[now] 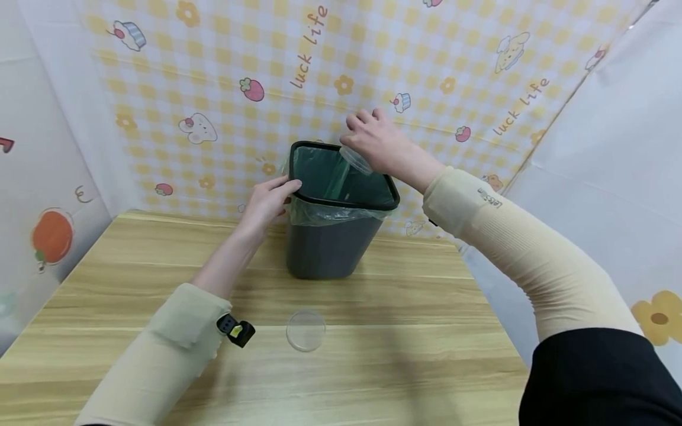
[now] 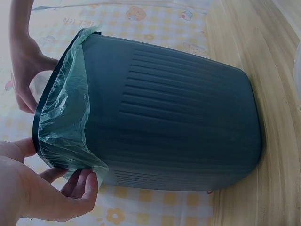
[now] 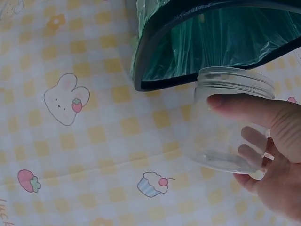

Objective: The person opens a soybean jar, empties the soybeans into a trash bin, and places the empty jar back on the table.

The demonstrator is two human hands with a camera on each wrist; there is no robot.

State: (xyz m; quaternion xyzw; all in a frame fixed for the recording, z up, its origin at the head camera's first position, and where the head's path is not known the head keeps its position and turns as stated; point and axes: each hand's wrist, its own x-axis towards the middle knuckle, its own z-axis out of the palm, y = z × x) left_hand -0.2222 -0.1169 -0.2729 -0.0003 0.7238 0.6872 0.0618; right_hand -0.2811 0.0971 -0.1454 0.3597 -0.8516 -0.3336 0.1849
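Observation:
A dark grey trash bin [image 1: 327, 245] stands on the table, lined with a thin green plastic bag [image 2: 70, 108] folded over its black rim. My left hand [image 1: 269, 201] grips the rim at the near left corner, thumb on the rim and fingers curled against the bag outside. At the far right of the opening, my right hand [image 1: 375, 142] holds a clear plastic jar [image 3: 225, 127]. The jar is tipped, its threaded mouth right at the bin's rim, with thumb and fingers around its sides. A clear round lid [image 1: 306, 330] lies on the table in front of the bin.
The wooden table [image 1: 426, 355] reaches back to a yellow checked cloth wall [image 1: 213, 154] just behind the bin. Pale curtains [image 1: 602, 177] hang at the sides. A small black device [image 1: 236, 331] is strapped at my left wrist.

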